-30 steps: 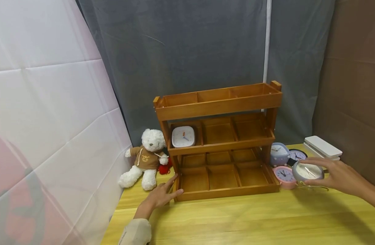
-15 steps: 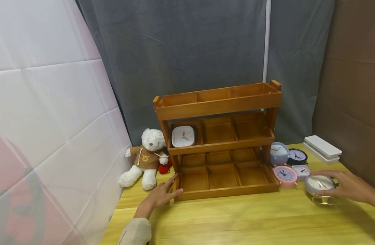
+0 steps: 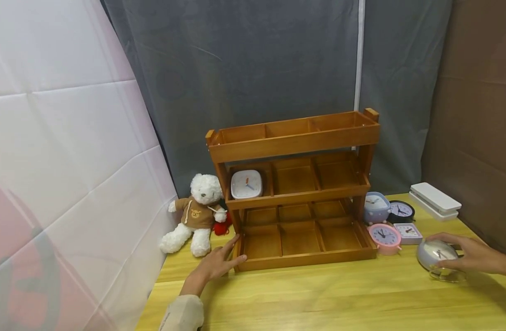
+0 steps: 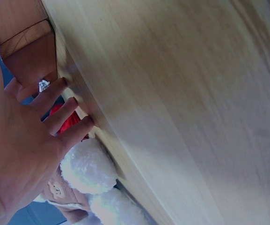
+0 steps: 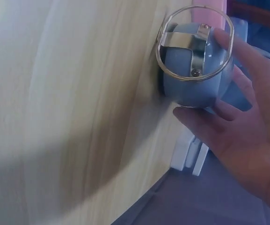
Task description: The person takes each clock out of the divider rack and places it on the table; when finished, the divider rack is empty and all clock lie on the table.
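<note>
At the right of the table, my right hand grips a round grey-blue alarm clock with its thumb and fingers. The clock lies face up on or just over the wood, and a gold wire ring on a metal bracket sticks out from it. My left hand rests at the lower left corner of the brown wooden three-tier shelf. Its fingers are spread, with fingertips against the table in the left wrist view. A white square clock sits in the middle tier's left compartment.
Between the shelf and my right hand lie a pink clock, a small white square clock, a black clock and a blue clock. White flat boxes are behind. A white teddy bear sits left.
My right hand has carried the grey-blue alarm clock right and down to the table, away from the pink clock, uncovering the small white square clock. The left hand has stayed put.
</note>
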A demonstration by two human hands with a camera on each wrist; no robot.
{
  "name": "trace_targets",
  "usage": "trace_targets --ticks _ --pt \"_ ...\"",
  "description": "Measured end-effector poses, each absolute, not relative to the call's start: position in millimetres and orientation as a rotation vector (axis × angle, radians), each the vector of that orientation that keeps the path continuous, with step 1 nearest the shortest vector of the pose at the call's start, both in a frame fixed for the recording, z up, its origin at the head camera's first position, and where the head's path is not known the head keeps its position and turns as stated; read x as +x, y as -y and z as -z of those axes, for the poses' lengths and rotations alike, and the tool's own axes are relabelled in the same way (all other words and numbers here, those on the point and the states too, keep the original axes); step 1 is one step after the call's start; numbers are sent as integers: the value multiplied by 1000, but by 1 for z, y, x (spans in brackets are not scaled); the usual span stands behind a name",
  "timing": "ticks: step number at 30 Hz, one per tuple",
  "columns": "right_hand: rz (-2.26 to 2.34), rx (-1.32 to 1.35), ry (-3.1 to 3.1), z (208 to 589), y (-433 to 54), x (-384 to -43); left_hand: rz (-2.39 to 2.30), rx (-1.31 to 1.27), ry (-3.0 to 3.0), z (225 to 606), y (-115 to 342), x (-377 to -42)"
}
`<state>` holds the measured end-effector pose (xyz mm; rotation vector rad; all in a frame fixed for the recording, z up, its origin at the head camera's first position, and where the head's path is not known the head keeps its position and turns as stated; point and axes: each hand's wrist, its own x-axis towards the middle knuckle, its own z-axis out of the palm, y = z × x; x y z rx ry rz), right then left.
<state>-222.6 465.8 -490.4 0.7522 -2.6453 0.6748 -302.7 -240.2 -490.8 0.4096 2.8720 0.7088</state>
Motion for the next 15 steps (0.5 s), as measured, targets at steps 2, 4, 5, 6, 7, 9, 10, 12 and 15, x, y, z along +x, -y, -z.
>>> trace_targets --ticks 2,4,5,6,7,9,10,12,15 --pt "-726 791 2673 490 -467 -224 -713 407 -2873 491 241 -302" --pt "-769 783 2713 489 -467 -224 -715 409 -2875 491 241 -302" --pt "-775 771 2728 488 -467 -225 -718 411 -2875 491 241 -302" --pt "-778 755 2744 486 -466 -225 -719 415 -2876 491 241 -302" --pt "-770 727 2753 484 -465 -225 -719 418 -2877 491 241 -302" --pt "-717 693 2743 481 -463 -225 -719 424 -2879 492 241 -302" --pt "-686 687 2731 479 -462 -226 -719 424 -2879 492 241 -302" --pt "-644 688 2697 475 -459 -226 -717 421 -2881 493 241 -302" --pt "-606 721 2651 469 -452 -227 -710 409 -2883 493 241 -302"
